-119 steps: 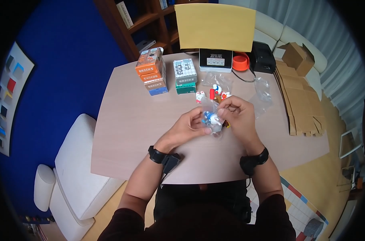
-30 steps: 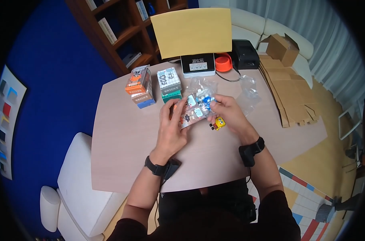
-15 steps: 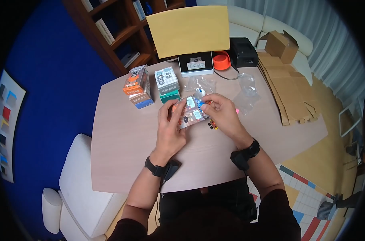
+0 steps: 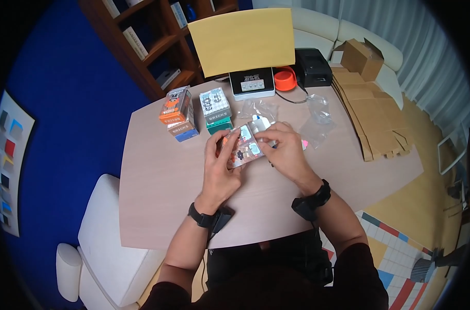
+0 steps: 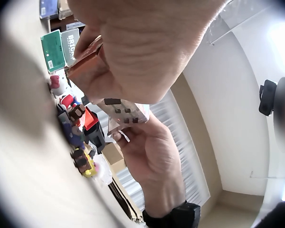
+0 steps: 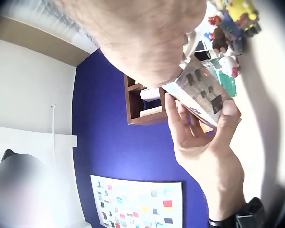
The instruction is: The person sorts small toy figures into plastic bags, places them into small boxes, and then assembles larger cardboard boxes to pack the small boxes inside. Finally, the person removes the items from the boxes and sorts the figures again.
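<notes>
My left hand (image 4: 219, 175) grips a small printed toy box (image 4: 243, 147), tilted above the table, its thumb and fingers on opposite sides. The box's right end has a white flap (image 4: 259, 123) standing out. Right at that end, the curled fingers of my right hand (image 4: 289, 157) pinch the flap, as the left wrist view shows. Whatever lies inside the box is hidden. Behind the hands, small toy figures stand on the table: a white figure with a red bow (image 5: 57, 84) and a yellow figure (image 5: 88, 164) with others between them.
Two box stacks stand at the back left: an orange box (image 4: 177, 101) tops one, a grey BRICKS box (image 4: 215, 103) the other. Clear plastic bags (image 4: 317, 116) lie behind the hands. Flattened cardboard (image 4: 369, 119) covers the right edge; a white-and-black device (image 4: 252, 82) stands at the back.
Earlier both hands held a bagged blue-and-white figure; then the left hand held the box while the right brought the figure to its end. Now that figure is out of sight and right fingers are on the flap.
</notes>
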`<state>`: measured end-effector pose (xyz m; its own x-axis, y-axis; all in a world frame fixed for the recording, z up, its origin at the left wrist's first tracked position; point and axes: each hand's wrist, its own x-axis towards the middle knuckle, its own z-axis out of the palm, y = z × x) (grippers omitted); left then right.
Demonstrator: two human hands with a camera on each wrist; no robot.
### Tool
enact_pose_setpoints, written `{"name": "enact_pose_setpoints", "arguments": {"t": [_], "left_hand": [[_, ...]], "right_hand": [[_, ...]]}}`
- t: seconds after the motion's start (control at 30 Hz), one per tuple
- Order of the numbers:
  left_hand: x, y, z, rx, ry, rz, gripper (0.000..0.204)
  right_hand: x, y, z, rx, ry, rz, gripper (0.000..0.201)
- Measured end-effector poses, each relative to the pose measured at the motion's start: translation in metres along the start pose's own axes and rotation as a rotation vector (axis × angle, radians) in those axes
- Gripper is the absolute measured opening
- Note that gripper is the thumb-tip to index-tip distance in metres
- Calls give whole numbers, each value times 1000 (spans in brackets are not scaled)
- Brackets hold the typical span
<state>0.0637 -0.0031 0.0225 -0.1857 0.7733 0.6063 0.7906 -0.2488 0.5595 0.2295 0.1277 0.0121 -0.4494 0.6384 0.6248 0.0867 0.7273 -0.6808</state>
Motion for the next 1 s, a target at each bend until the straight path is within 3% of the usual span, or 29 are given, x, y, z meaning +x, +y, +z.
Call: {"name": "enact_pose_setpoints", "arguments": {"t": [0.03,0.1,0.13,0.2,0.23,0.3,0.43,0.5,1.0], "left_hand": [[0,0,0,1,-1,1,91],[-1,1,-1,-105,21,-113,91],[-1,1,-1,-105,22,-114,91],[0,-1,-2,-61,58,-62,91],[1,-1,-2,-61,59,-61,91],[1,-1,-3,-31,57,-52,90],[1,1,-4,-48,41,-58,89],[1,1,-5,-41,14,-15,87],[0,3,-4,23,30,24,82]], "right_hand": [[2,-1,-1,1,1,0,29],[7,-4,-4,-87,256,-4,35],[8,0,-2,-87,255,-5,35],[7,12,3,560,309,377,34],[9,11,-1,560,309,375,34],[12,6,-11,1080,25,654,28],[7,10,-5,1037,-39,533,29],[2,9,-1,703,-103,422,33],[0,-5,1,732,-36,397,34]]}}
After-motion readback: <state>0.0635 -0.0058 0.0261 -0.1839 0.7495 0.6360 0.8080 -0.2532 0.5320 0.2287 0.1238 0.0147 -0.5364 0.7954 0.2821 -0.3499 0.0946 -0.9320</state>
